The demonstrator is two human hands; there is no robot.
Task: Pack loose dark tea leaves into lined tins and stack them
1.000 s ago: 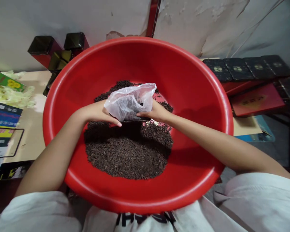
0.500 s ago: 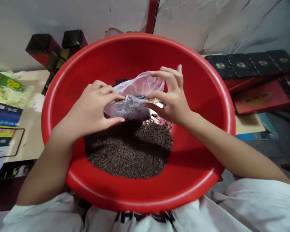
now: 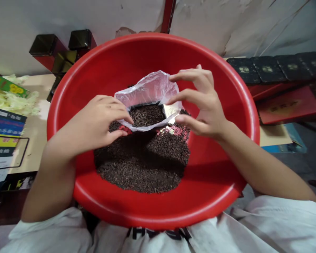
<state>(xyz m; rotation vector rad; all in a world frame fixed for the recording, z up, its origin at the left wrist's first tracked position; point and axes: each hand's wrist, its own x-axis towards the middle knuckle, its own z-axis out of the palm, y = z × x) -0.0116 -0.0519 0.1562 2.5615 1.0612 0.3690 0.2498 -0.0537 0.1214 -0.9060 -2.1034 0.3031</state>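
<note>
A clear plastic bag (image 3: 150, 86) lines a dark, red-sided tin, its mouth spread wide. Dark, loose-leaf tea (image 3: 147, 115) shows inside the bag. My left hand (image 3: 105, 121) is at the left side, fingers and thumb closed around the bag's edge by the tin's red side. On the right, my right hand (image 3: 200, 102) has its fingers spread apart, the fingertips at or just beside the bag's rim. Under the tin, a heap of the same loose tea (image 3: 142, 168) covers the bottom of a large red basin (image 3: 210, 189).
Black-lidded tins (image 3: 268, 68) line up at the right, with a red box (image 3: 289, 105) in front. More dark tins (image 3: 46, 45) stand at the back left. A green box (image 3: 9, 85), pale flowers and printed packaging (image 3: 5, 140) lie on the left table. The wall rises behind the basin.
The bag's mouth has opened out from its crumpled, folded state, baring the tea inside. My right hand has moved right and its fingers have come off the bag's middle.
</note>
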